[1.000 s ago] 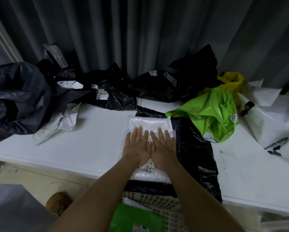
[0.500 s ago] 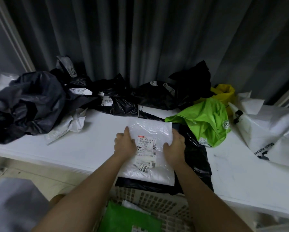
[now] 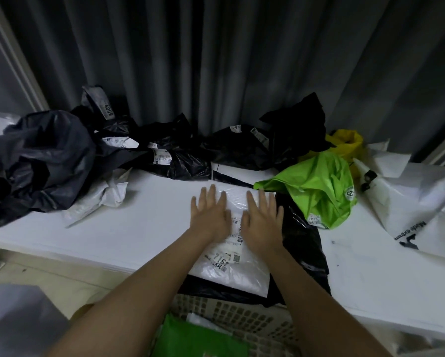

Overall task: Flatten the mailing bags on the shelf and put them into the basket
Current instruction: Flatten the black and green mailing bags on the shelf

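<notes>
On shelf | white mailing bag atop black bag | left hand, right hand flat, fingers straight, pressing it

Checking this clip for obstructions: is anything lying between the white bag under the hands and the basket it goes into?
Nothing visible blocks it. The white mailing bag lies on a black bag at the shelf's front edge, both hands pressing it flat. The basket sits directly below, open-topped, holding a green bag.

Looks like a parcel sorting/storage corner: white shelf piled with labelled mailing bags, grey curtain behind, perforated plastic basket below.
</notes>
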`<state>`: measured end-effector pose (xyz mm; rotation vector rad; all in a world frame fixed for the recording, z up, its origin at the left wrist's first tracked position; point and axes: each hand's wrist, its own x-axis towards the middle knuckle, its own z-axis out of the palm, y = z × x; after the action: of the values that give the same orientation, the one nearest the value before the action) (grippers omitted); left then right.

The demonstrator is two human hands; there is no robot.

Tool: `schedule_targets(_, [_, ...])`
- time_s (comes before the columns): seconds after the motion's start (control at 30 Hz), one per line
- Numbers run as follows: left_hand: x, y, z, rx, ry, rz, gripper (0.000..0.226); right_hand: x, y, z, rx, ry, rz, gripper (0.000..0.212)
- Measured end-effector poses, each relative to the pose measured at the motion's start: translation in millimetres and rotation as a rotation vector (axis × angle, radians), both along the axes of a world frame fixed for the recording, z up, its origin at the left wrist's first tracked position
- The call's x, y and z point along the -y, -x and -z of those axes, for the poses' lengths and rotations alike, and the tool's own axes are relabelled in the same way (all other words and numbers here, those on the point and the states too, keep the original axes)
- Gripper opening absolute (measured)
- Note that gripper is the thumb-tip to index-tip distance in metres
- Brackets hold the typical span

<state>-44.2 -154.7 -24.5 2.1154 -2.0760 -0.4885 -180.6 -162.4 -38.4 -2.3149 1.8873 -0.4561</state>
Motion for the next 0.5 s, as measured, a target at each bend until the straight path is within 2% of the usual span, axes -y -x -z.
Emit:
schedule_targets(0.1, [27,6,10,0.019,0.064,0.087,0.057,21,-8,11,-0.105,-0.071,-0.069,0.065])
schedule_targets(0.23, [44,7,37,0.149,0.074,0.141,0.056,35,-7,36,-0.201,-0.08,-0.08,0.082])
schedule_targets(0.5, [46,9,62,0.132,0.071,0.093,0.056,42,-7,55,-0.237,-0.129,-0.069,0.071])
